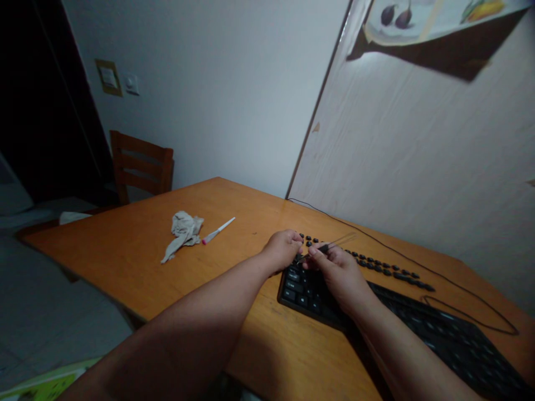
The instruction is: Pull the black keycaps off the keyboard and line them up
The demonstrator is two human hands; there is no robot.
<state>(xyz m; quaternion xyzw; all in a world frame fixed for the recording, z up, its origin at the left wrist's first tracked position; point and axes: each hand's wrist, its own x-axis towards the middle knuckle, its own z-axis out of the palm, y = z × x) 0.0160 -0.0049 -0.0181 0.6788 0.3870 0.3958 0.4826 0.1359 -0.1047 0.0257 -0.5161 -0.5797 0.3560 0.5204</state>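
Note:
A black keyboard [326,312] lies at a slant on the wooden table, with some keycaps off at its left end. My right hand [334,270] is closed around the dark grip of a wire keycap puller [324,248]. Thin wire loops stick out of the grip, one end up and away, the other toward my left hand [286,248]. Over the keyboard's far left corner, my left fingers are pinched together at a small dark keycap [298,258] by the puller's tip. The fingers partly hide that keycap.
Loose keycaps [376,263] lie in rows behind the keyboard. A black cable [401,253] runs along the wall side and loops at the right. A crumpled cloth [186,228] and a white brush [221,228] with a pink tip lie to the left. A wooden chair [142,167] stands beyond.

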